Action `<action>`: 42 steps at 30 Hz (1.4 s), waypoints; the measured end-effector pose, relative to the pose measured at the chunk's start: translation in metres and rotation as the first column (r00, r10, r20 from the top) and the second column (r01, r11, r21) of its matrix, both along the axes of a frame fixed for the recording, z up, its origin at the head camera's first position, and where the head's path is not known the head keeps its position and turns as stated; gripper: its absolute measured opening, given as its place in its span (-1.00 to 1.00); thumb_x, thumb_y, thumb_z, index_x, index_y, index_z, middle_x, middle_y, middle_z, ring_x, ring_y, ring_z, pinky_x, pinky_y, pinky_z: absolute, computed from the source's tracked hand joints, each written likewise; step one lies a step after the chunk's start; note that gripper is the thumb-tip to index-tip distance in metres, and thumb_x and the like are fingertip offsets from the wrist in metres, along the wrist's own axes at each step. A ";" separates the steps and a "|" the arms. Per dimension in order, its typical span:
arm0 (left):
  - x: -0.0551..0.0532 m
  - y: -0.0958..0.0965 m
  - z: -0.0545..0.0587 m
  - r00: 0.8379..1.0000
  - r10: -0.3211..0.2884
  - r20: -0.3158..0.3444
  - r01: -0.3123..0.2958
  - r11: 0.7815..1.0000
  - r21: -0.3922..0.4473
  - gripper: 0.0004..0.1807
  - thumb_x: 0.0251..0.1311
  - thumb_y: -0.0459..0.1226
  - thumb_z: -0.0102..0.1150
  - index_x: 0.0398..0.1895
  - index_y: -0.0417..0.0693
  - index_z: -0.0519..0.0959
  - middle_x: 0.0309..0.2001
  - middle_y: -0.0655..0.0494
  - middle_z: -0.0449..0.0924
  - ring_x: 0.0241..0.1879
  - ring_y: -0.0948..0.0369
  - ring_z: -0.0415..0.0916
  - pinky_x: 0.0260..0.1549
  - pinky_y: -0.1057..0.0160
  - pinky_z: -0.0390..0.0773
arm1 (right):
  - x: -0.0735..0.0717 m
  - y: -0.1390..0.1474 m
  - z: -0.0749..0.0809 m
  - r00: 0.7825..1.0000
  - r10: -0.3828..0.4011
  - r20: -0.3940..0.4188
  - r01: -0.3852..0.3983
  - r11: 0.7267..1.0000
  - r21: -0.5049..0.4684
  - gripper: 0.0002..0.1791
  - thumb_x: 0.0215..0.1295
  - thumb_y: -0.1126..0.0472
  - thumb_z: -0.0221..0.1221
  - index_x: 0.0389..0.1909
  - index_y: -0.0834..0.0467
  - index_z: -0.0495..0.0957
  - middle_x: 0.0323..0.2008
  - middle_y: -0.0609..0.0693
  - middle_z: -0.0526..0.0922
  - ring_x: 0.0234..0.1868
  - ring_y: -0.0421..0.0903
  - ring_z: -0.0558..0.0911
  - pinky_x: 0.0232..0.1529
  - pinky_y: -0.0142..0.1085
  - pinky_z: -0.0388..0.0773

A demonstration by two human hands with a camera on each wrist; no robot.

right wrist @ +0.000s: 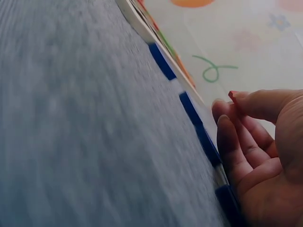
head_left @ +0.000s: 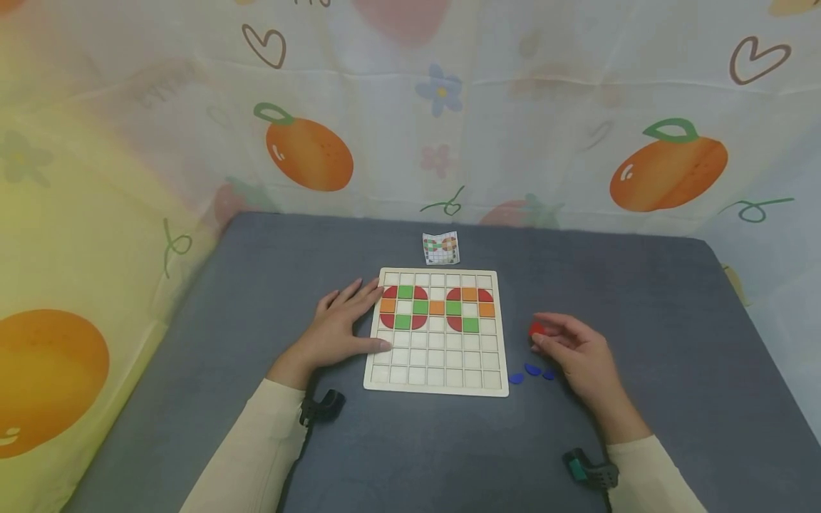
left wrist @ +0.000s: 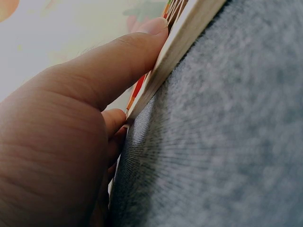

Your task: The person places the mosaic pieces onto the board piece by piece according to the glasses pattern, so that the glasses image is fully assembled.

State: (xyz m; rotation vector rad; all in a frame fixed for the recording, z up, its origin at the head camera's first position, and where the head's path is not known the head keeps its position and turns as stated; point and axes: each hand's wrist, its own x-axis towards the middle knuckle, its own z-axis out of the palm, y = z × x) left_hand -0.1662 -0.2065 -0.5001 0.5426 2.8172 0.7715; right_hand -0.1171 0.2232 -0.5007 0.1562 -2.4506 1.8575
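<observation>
A pale square grid board (head_left: 436,380) lies on the table. Red quarter-round, green and orange square tiles form two ring shapes in its upper rows, joined by an orange tile (head_left: 437,308). My left hand (head_left: 333,328) rests at the board's left edge, fingers extended and thumb on the rim; the left wrist view shows that thumb (left wrist: 123,59) touching the edge. Right of the board, my right hand (head_left: 585,360) pinches a small red tile (head_left: 536,328) between thumb and fingers. Mostly hidden by the fingers, the red tile (right wrist: 232,94) shows only an edge in the right wrist view.
Several blue pieces (head_left: 532,370) lie by the board's lower right corner, near my right hand. Behind the board is a small printed pattern card (head_left: 440,248). A grey cloth covers the table (head_left: 616,278), and a fruit-patterned curtain (head_left: 500,92) hangs behind it.
</observation>
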 end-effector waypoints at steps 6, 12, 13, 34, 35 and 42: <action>0.000 0.001 0.000 1.000 0.006 0.007 -0.006 1.000 -0.004 0.25 0.15 0.38 0.46 0.79 0.12 0.13 0.76 0.25 -0.06 0.73 0.05 -0.27 0.55 -0.23 -0.27 | -0.007 -0.012 -0.001 1.000 0.016 0.001 -0.016 1.000 0.008 -0.63 0.50 0.42 0.36 0.27 0.35 0.69 -0.12 0.26 0.71 -0.25 -0.14 0.80 -0.15 -0.36 0.72; 0.001 0.002 0.002 1.000 0.008 0.012 -0.008 1.000 0.002 0.25 0.15 0.38 0.47 0.79 0.11 0.14 0.76 0.24 -0.05 0.73 0.04 -0.26 0.55 -0.23 -0.27 | -0.014 -0.025 -0.001 0.999 0.007 0.040 -0.006 1.000 -0.024 -0.79 0.54 0.44 0.30 0.10 0.42 0.69 -0.04 0.31 0.75 -0.21 -0.11 0.79 -0.10 -0.37 0.71; 0.001 0.001 0.002 1.000 0.008 0.012 -0.008 1.000 0.002 0.25 0.14 0.38 0.47 0.79 0.11 0.14 0.76 0.24 -0.05 0.73 0.04 -0.26 0.55 -0.23 -0.27 | -0.015 -0.027 -0.001 0.999 0.004 0.049 -0.003 1.000 -0.025 -0.78 0.54 0.44 0.30 0.11 0.41 0.69 -0.04 0.32 0.75 -0.20 -0.11 0.79 -0.09 -0.37 0.71; -0.001 -0.001 -0.002 1.000 -0.008 -0.007 0.008 1.000 0.009 0.24 0.16 0.39 0.46 0.79 0.15 0.13 0.76 0.28 -0.06 0.73 0.07 -0.27 0.55 -0.23 -0.26 | -0.034 -0.059 0.001 0.997 0.023 0.068 -0.018 0.997 -0.072 -0.71 0.49 0.38 0.38 0.14 0.35 0.63 -0.12 0.26 0.65 -0.27 -0.06 0.73 -0.21 -0.34 0.72; -0.001 -0.001 -0.002 1.000 -0.009 -0.007 0.009 1.000 0.010 0.24 0.17 0.39 0.46 0.79 0.15 0.12 0.76 0.28 -0.06 0.73 0.07 -0.27 0.55 -0.23 -0.26 | -0.035 -0.060 0.001 0.997 0.023 0.071 -0.017 0.997 -0.079 -0.71 0.48 0.40 0.39 0.12 0.36 0.61 -0.12 0.26 0.64 -0.28 -0.07 0.74 -0.22 -0.34 0.72; -0.001 -0.001 -0.002 1.000 -0.010 -0.006 0.010 1.000 0.009 0.23 0.18 0.39 0.46 0.80 0.16 0.11 0.75 0.30 -0.07 0.73 0.09 -0.28 0.55 -0.22 -0.27 | -0.036 -0.060 0.000 0.995 0.011 0.099 -0.003 0.997 -0.075 -0.73 0.47 0.40 0.40 0.08 0.39 0.61 -0.18 0.27 0.66 -0.34 -0.09 0.76 -0.24 -0.31 0.75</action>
